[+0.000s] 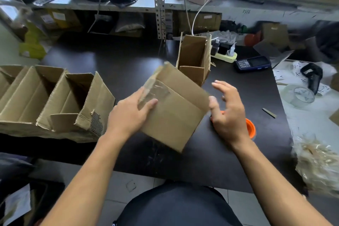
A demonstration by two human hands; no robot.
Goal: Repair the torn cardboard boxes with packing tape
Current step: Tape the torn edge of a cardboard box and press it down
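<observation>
Head view: your left hand [128, 113] presses flat on the taped cardboard box [174, 112] on the bench [128, 64]; your right hand [227, 113] hovers released beside it.

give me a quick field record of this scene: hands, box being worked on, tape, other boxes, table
left hand: presses flat on the taped corner of the box
right hand: open, beside the box's right edge, holding nothing
box: closed side up, tilted on the table
clear tape patch: stuck on the box's upper left corner
orange tape dispenser: on the table, partly hidden behind the right hand
open boxes: left side of the table
upright box: behind the worked box
table: dark top
</observation>
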